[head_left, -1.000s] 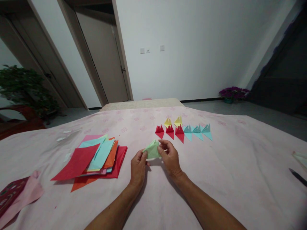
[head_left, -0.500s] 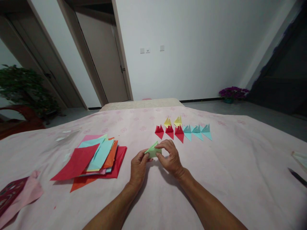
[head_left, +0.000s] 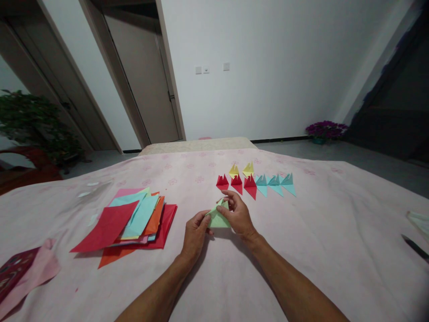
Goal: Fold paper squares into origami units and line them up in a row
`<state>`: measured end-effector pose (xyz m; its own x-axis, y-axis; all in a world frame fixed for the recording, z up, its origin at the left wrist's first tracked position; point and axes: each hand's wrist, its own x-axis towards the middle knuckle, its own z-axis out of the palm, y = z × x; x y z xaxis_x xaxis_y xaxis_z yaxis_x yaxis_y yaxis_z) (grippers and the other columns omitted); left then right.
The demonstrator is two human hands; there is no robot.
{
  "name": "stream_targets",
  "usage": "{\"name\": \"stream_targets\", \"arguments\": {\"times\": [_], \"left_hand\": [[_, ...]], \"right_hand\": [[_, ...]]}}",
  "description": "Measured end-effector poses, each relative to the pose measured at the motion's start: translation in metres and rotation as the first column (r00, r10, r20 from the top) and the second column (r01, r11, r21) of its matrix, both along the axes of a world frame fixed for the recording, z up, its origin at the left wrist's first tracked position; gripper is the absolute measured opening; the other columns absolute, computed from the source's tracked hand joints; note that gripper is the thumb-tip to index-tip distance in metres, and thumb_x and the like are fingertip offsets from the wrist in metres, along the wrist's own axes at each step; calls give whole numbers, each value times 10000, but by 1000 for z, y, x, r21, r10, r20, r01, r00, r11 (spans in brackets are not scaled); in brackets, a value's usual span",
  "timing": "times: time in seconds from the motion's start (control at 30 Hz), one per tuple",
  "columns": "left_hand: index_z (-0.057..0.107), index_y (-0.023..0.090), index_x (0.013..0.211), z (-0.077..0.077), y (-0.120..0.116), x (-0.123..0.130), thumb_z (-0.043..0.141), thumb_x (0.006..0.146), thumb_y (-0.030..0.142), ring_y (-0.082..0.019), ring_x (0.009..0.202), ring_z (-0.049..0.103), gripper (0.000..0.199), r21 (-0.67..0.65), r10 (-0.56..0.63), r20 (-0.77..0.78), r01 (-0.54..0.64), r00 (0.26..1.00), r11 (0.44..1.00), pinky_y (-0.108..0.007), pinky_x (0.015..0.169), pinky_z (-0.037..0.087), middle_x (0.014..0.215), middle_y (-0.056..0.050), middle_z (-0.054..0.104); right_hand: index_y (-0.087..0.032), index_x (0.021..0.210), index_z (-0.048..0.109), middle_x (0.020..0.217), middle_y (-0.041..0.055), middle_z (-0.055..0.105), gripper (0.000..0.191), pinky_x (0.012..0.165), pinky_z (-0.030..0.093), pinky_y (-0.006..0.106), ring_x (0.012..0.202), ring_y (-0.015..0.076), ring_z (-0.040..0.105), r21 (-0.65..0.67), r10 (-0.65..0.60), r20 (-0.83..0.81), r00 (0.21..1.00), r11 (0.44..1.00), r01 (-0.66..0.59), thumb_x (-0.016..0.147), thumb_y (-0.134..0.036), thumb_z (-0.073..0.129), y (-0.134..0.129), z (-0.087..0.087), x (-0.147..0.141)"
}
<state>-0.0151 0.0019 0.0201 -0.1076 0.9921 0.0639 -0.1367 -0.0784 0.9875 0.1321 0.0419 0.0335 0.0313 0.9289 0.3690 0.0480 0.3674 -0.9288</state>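
A light green folded paper (head_left: 219, 219) is held between my two hands above the table. My left hand (head_left: 196, 230) pinches its left corner between thumb and fingers. On the upper right part, my right hand (head_left: 240, 217) grips the paper, with the thumb on the near face and the fingers behind. The paper has a wide, roughly triangular shape with a flat lower edge. Just beyond my hands stand several folded paper cranes: red cranes (head_left: 236, 183), blue cranes (head_left: 275, 182) and yellow cranes (head_left: 248, 169).
A pile of coloured paper sheets (head_left: 134, 219) lies left of my hands. A dark red packet (head_left: 16, 270) with pink paper sits at the far left. A dark pen-like object (head_left: 415, 248) lies at the right edge. A pink flowered cloth (head_left: 318, 250) covers the table.
The green paper has turned and now shows a broader triangular face with its point up. My right hand has shifted slightly right, its thumb now higher on the paper.
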Motion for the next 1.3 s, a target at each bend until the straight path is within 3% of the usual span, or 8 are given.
{"name": "stream_targets", "arguments": {"times": [0.07,0.2,0.4,0.47,0.67,0.87,1.07,1.3], "left_hand": [[758,153,891,1,0,0,689,778,436,-109,524,526,313,13,2,-56,-2,998,1000,-213,503,425,691,-17,670],[720,141,728,1,1,-1,704,781,426,-118,634,514,290,70,57,-132,-48,990,996,-196,571,404,665,-7,619],[640,140,780,-3,11,-5,785,667,548,-33,436,324,448,-156,95,297,-50,950,986,-133,396,225,544,75,452],[631,141,827,-4,15,-8,833,615,527,-17,415,316,484,-199,109,405,-29,908,980,-112,369,201,548,84,456],[617,145,867,-5,19,-10,875,609,453,-1,410,368,477,-192,84,562,31,823,981,-75,334,226,576,80,495],[639,129,868,-3,18,-7,864,629,459,2,407,385,466,-176,65,557,42,828,984,-73,330,248,571,70,516],[626,117,811,-7,18,-7,847,626,512,-4,395,369,489,-149,40,486,38,873,988,-89,339,247,531,56,529],[624,110,782,-11,20,-14,787,708,524,-2,393,365,451,-104,0,358,40,934,994,-99,361,238,542,42,543]], "right_hand": [[-187,1192,566,705,-59,515,485,544,398,224,600,107,494,-80,53,-101,993,995,-61,731,-265,697,1,-1,-2],[-175,1124,609,651,-79,450,422,506,357,210,548,85,436,-106,56,-130,990,992,-70,735,-308,706,0,1,-5],[-211,1134,603,960,40,638,294,752,474,300,858,171,587,83,-149,-28,988,985,151,910,-391,541,-7,2,-1],[-219,1070,620,920,28,616,214,741,464,300,821,164,573,203,-217,50,975,958,203,908,-344,556,-11,2,0],[-222,933,641,839,33,618,67,673,475,311,759,170,575,424,-238,193,952,895,138,878,-253,619,-19,1,-6],[-234,1017,665,894,51,675,143,725,503,342,818,187,607,478,-231,256,939,874,84,878,-216,637,-22,-1,-9],[-240,1068,670,867,33,636,218,704,510,336,761,169,589,532,-238,258,936,844,68,852,-204,667,-19,0,-8],[-264,1189,611,970,56,587,399,768,526,375,878,207,585,568,-238,324,916,823,13,806,-225,713,-16,5,-2]]}}
